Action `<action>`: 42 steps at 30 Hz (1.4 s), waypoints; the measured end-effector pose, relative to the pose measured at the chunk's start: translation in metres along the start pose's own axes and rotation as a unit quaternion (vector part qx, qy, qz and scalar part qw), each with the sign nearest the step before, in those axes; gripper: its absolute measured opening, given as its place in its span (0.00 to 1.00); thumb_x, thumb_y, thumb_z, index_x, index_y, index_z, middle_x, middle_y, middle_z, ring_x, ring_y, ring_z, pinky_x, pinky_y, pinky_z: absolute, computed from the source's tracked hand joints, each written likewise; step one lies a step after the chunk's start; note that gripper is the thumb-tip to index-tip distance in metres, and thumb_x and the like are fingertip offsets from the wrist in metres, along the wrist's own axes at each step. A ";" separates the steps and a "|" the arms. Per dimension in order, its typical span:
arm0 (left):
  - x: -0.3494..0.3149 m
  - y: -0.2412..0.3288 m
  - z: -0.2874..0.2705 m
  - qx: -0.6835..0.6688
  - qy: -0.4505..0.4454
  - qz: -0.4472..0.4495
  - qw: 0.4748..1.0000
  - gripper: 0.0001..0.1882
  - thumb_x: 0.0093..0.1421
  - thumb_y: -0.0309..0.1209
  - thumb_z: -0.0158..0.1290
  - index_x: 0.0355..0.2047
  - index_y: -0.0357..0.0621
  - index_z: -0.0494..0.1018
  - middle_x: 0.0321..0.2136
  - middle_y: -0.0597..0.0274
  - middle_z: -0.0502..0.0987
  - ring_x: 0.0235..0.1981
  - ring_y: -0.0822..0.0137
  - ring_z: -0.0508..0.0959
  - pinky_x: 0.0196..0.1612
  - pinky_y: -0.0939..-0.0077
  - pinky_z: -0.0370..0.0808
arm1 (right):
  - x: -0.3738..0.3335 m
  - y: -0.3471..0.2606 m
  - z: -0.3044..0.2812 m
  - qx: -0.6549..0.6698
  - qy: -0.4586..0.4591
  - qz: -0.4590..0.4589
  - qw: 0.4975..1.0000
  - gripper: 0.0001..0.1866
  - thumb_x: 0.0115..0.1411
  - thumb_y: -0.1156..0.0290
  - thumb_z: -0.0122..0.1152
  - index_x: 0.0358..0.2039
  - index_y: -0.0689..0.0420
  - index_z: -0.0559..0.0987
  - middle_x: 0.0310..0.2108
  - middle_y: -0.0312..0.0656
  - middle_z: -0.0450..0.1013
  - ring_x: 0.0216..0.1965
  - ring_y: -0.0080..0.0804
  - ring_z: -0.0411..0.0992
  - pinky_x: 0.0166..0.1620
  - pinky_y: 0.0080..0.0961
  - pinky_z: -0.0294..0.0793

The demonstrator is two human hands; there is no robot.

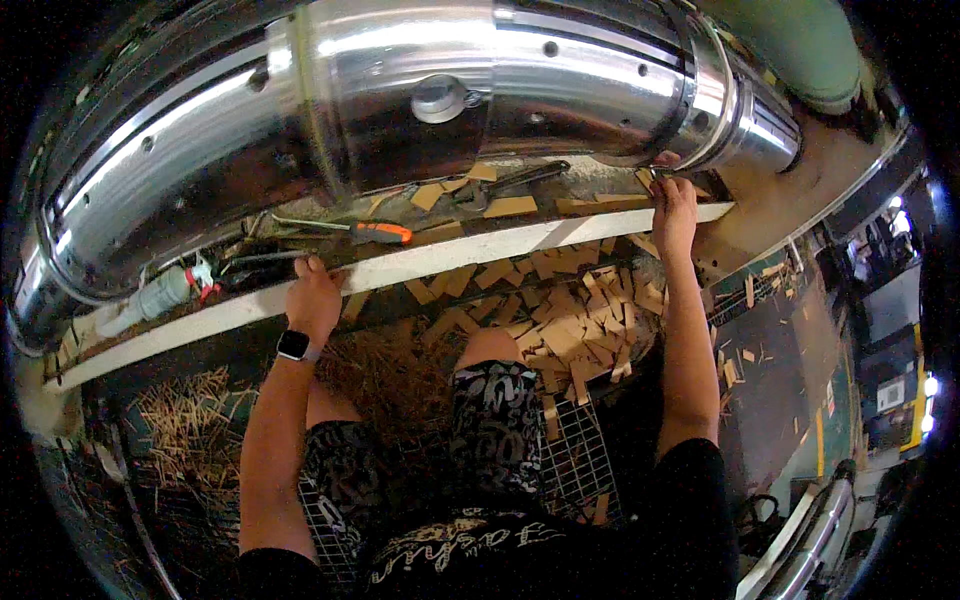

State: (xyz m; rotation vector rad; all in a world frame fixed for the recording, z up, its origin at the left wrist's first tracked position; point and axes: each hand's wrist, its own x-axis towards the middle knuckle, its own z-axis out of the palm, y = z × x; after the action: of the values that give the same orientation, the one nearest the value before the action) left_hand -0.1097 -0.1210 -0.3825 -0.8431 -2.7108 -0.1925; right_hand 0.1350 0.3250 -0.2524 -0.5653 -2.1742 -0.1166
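Their left hand (315,295) lies at the beam (470,251), seemingly for support; the right hand (675,208) reaches toward the roller (400,105); whether either grips anything cannot be told.

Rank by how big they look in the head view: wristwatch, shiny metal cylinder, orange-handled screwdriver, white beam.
1. Shiny metal cylinder
2. White beam
3. Orange-handled screwdriver
4. Wristwatch

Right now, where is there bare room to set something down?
The white beam looks bare, though narrow, between the left hand and right hand, and leftward, alongside the grey tool. Behind it is crowded: orange-handled screwdriver, dark tool, tan pieces, up to the metal cylinder. Below, tan scraps heap up.
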 end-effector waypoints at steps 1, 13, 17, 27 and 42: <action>0.001 -0.001 0.005 -0.010 0.007 0.001 1.000 0.25 0.57 0.43 0.46 0.42 0.30 0.57 0.40 0.40 0.62 0.22 0.53 0.74 0.20 0.65 0.74 | -0.001 -0.001 -0.002 -0.003 0.015 -0.015 1.000 0.10 0.50 0.75 0.52 0.35 0.58 0.71 0.37 0.49 0.65 0.40 0.49 0.64 0.42 0.36 0.65; 0.000 -0.002 0.019 -0.001 0.052 -0.025 0.998 0.30 0.57 0.50 0.42 0.45 0.32 0.59 0.41 0.43 0.63 0.19 0.58 0.73 0.19 0.72 0.73 | -0.004 -0.146 -0.059 0.584 -0.324 0.181 0.722 0.12 0.62 0.65 0.40 0.33 0.61 0.66 0.29 0.43 0.72 0.27 0.27 0.71 0.29 0.22 0.70; 0.000 0.005 0.010 0.019 0.043 -0.036 0.998 0.31 0.57 0.50 0.42 0.47 0.32 0.59 0.41 0.44 0.64 0.20 0.57 0.74 0.22 0.70 0.74 | 0.006 -0.195 -0.060 0.681 -0.189 0.063 0.705 0.16 0.64 0.62 0.34 0.33 0.61 0.66 0.30 0.46 0.71 0.28 0.29 0.71 0.30 0.24 0.72; -0.002 0.008 0.001 -0.057 0.021 -0.054 0.997 0.28 0.56 0.48 0.45 0.43 0.32 0.60 0.39 0.45 0.64 0.23 0.55 0.74 0.23 0.67 0.74 | -0.001 -0.237 -0.047 0.468 -0.058 -0.101 0.876 0.09 0.60 0.75 0.40 0.37 0.62 0.69 0.35 0.45 0.71 0.31 0.29 0.72 0.37 0.23 0.71; 0.001 0.009 -0.001 -0.073 0.021 -0.056 0.996 0.25 0.55 0.45 0.48 0.40 0.33 0.60 0.36 0.44 0.64 0.22 0.53 0.73 0.22 0.64 0.73 | 0.012 -0.242 -0.052 0.724 -0.210 0.048 0.656 0.15 0.61 0.63 0.40 0.28 0.62 0.68 0.29 0.45 0.67 0.26 0.31 0.67 0.33 0.26 0.68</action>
State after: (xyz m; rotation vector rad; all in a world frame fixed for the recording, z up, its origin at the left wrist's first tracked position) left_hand -0.1049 -0.1136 -0.3813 -0.7177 -2.7322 -0.4331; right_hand 0.0612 0.0984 -0.1834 0.3027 -1.8516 1.8055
